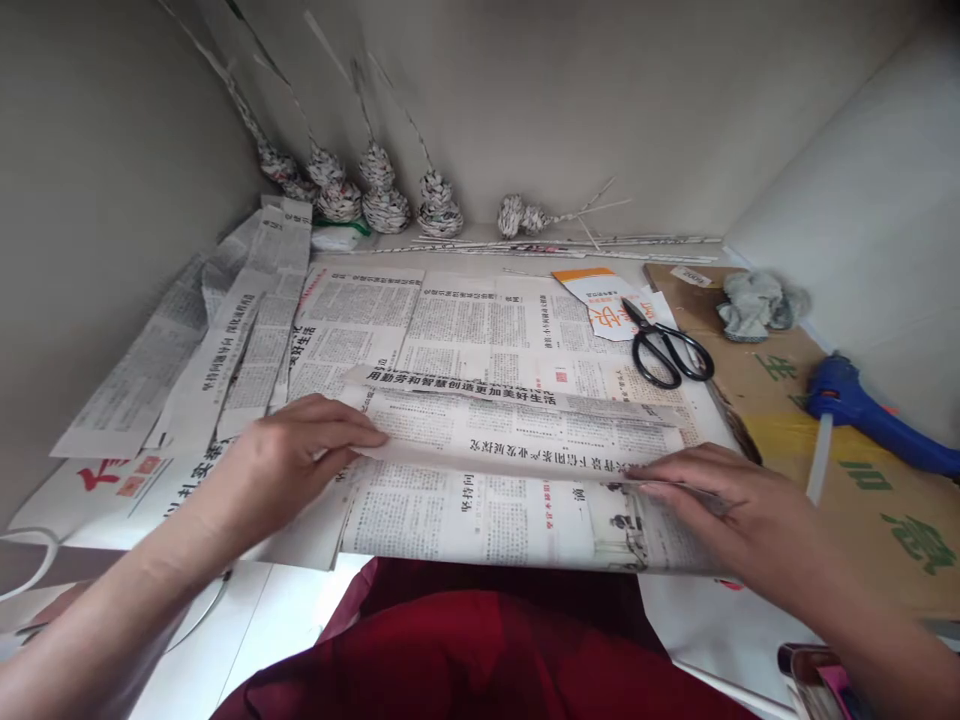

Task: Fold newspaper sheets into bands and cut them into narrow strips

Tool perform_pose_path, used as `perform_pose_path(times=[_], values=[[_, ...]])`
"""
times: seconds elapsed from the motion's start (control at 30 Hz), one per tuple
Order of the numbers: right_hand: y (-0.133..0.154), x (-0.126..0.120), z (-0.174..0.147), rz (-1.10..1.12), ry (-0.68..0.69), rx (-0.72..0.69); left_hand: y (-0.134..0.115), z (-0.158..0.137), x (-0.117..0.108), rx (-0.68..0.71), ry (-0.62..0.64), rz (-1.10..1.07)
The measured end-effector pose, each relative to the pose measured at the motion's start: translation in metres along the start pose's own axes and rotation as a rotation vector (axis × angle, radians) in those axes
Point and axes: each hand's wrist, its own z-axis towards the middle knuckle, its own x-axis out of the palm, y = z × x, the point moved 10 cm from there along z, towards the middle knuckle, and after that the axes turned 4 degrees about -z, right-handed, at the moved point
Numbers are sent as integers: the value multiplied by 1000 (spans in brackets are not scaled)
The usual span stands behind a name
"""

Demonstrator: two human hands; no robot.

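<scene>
A long newspaper strip (495, 464) stretches level between my two hands, just above the newspaper-covered table. My left hand (296, 460) pinches its left end between thumb and fingers. At the other end my right hand (720, 500) grips it in the same way. The strip's near edge looks bent or folded along its length. Just beyond it lies another newspaper strip (480, 386) with a row of bold print. Newspaper sheets (465, 535) are spread flat under both.
Black-handled scissors (664, 345) lie right of centre by a torn orange-and-white paper (592, 300). A blue glue gun (870, 400) and a crumpled grey cloth (754, 305) rest on cardboard (847, 500). Cut strips (225, 350) are piled left; several woven paper gourds (386, 195) stand along the wall.
</scene>
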Motion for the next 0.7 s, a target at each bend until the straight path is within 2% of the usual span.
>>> perform_pose_path(times=[0.1,0.2,0.3,0.37,0.5,0.63,0.7], values=[[-21,1,-3,43,60,186,34,-3,-3,-265,26,-154],[-27,3,-2,8,59,301,56,-11,4,-508,42,-244],[-27,1,-1,-27,-2,385,68,-17,-2,-633,-48,-207],[-29,-1,-2,-56,-48,439,72,-20,-4,-672,-83,-211],[-39,5,-2,-84,-27,536,76,-21,0,-711,-31,-209],[-45,7,-2,-117,-43,547,68,-14,-7,-608,-86,16],[-42,4,1,-150,-78,485,62,-11,-8,-548,-112,98]])
